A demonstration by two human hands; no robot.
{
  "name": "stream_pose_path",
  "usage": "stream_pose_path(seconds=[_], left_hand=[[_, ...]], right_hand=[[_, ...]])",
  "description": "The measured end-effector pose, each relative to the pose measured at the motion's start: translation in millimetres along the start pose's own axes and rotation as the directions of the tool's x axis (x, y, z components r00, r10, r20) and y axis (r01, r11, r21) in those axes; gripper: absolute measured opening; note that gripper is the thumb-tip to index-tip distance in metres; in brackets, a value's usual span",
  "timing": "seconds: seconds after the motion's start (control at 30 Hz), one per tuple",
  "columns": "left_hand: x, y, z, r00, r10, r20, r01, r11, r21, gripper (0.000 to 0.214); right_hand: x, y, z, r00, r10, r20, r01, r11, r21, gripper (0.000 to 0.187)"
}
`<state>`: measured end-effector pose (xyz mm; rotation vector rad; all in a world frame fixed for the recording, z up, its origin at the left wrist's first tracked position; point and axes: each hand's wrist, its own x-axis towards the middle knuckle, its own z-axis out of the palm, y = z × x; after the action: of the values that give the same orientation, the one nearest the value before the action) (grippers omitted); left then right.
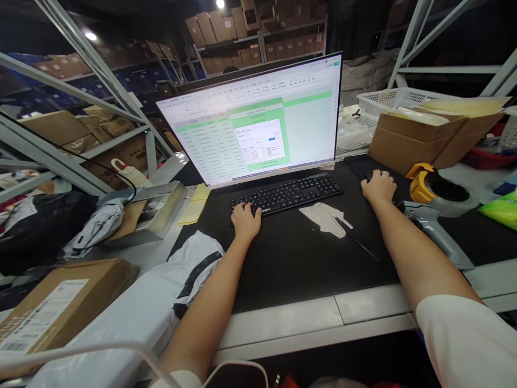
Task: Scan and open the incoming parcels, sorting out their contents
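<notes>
The fingers of my left hand [246, 220] rest on the left end of a black computer keyboard [297, 192], with the thumb held apart. Under my right hand [378, 187] is a dark computer mouse [368, 176], mostly hidden by the palm and fingers, on the black desk mat [283, 264]. Behind the keyboard stands a tilted-looking monitor [202, 143] showing a green-and-white spreadsheet with a small white window over it. A crumpled pale cloth [326, 220] and a thin dark stick [363, 245] lie between my hands.
Beside my right forearm are a grey barcode scanner [438, 229] and a yellow tape dispenser [424, 186]. Cardboard boxes [407, 137] stand behind them. On the left are yellow notes [194, 205], an open grey box [161, 215], a white package [133, 312] and a labelled carton [97, 280].
</notes>
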<state>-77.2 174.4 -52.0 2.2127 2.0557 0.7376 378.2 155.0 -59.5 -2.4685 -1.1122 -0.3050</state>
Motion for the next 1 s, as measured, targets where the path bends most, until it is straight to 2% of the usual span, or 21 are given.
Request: stream_pose_path(seconds=[1.0], left_hand=[[0.4, -0.9, 1.1, 1.0, 0.001, -0.009, -0.001, 1.0, 0.003, 0.048]], right_hand=[[0.3, 2.0, 2.4, 1.0, -0.013, -0.011, 0.013, 1.0, 0.007, 0.043]])
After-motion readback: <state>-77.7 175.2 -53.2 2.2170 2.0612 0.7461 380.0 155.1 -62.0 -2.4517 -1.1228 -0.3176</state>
